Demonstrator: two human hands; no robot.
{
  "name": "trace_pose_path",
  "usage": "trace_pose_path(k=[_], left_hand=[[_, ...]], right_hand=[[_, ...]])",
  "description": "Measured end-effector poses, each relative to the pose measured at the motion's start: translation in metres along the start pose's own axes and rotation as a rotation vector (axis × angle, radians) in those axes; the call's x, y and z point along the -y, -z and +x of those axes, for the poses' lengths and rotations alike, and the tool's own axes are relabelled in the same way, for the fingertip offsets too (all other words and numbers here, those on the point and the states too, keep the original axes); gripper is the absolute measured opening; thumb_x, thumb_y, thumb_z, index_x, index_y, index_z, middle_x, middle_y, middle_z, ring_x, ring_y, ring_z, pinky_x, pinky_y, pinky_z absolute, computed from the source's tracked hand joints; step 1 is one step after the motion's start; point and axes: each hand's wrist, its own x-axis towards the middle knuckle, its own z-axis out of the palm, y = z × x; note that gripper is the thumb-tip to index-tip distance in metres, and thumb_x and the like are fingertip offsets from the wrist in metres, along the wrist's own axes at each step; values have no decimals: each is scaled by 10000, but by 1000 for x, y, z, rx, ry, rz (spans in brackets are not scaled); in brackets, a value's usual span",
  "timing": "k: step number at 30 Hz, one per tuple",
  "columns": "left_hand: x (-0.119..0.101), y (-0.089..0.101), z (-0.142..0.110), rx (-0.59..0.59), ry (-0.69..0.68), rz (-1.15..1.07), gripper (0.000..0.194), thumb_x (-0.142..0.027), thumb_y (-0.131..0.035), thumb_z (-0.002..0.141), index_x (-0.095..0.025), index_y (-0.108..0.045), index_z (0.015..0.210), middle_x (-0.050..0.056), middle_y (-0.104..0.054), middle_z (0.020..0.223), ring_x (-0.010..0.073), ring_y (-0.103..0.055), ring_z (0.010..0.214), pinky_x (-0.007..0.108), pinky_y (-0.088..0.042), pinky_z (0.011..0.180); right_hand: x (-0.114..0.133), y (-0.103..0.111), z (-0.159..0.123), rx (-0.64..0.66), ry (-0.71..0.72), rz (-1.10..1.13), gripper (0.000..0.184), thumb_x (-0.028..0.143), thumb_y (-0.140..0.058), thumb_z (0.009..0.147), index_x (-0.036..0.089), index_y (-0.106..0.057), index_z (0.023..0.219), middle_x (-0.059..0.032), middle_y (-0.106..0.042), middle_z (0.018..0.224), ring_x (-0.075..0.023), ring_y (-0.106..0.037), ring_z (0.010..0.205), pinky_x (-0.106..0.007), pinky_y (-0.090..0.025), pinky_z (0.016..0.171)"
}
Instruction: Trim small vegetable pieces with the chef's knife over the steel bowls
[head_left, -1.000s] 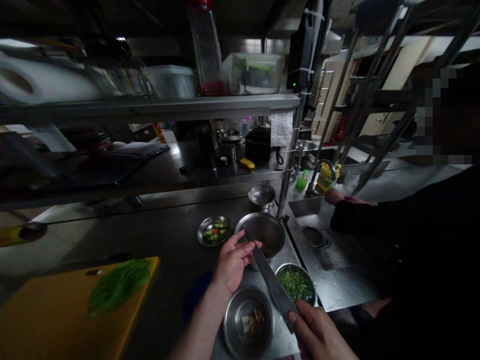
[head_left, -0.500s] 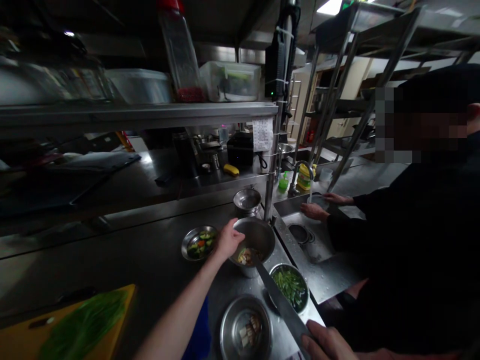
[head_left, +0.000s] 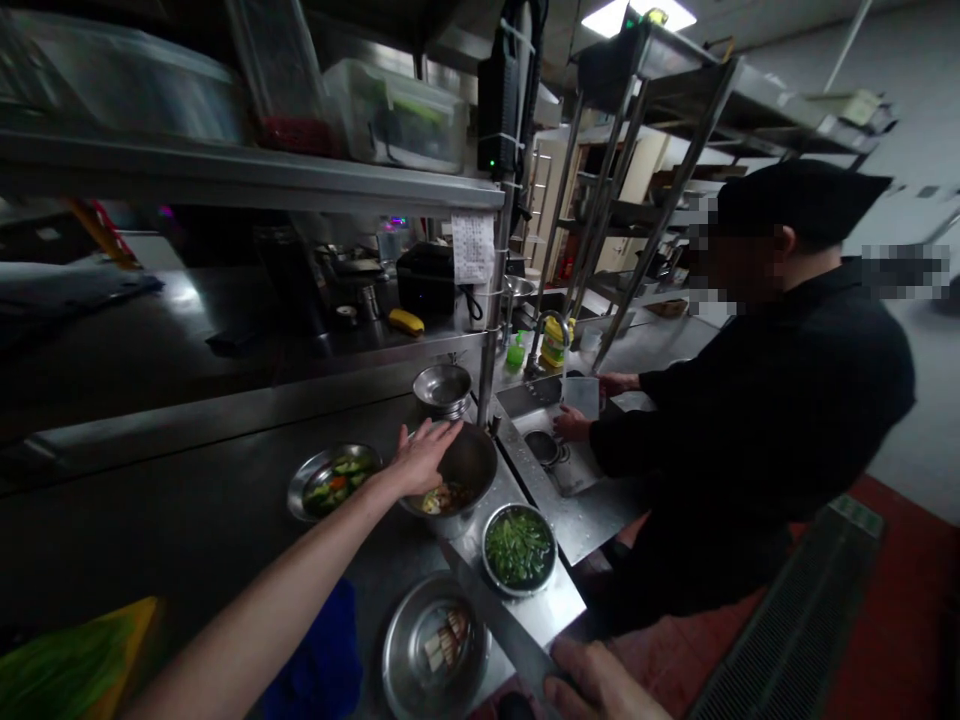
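The left hand [head_left: 424,458] has its fingers [head_left: 442,432] spread, a bowl [head_left: 469,465] just beneath them; the right hand [head_left: 600,685] has its fingers closed on a cleaver [head_left: 491,610], whose blade points past a bowl of greens [head_left: 519,550].

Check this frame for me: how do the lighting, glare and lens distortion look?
In the head view, the ceiling light is blown out, the steel shelf bows from wide-angle distortion, and the co-worker's black jacket loses detail to shadow; also in the head view, the bottom edge clips the right hand.
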Motion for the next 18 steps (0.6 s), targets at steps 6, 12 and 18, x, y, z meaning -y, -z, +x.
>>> trace_pose_path(k=[6,12,18], left_hand=[[34,-1,-89,-642,230,-182,625,-309,-653,917,-200,-510,1515,183,-571,1550,357,-493,1469,583,-330,1264],[32,-159,-241,-272,801,-688,375,-367,-793,789,-186,-705,1105,108,-762,870,305,-745,857,396,-574,840],[-41,-270,-276,-274,1195,-1221,412,-378,-693,848,-208,-583,1207,146,-735,1128,285,-757,865,322,-565,569]], right_hand=[[-13,5,-24,1,-31,31,498,680,-546,932,214,-716,883,-46,-717,842,-200,-615,794,-289,-510,721],[-46,15,-28,67,-218,45,519,738,-606,856,237,-728,910,-26,-645,655,-195,-576,629,-302,-501,600],[-33,26,-6,79,-102,-16,438,604,-810,711,254,-761,969,-86,-764,830,-293,-692,881,-359,-580,789]])
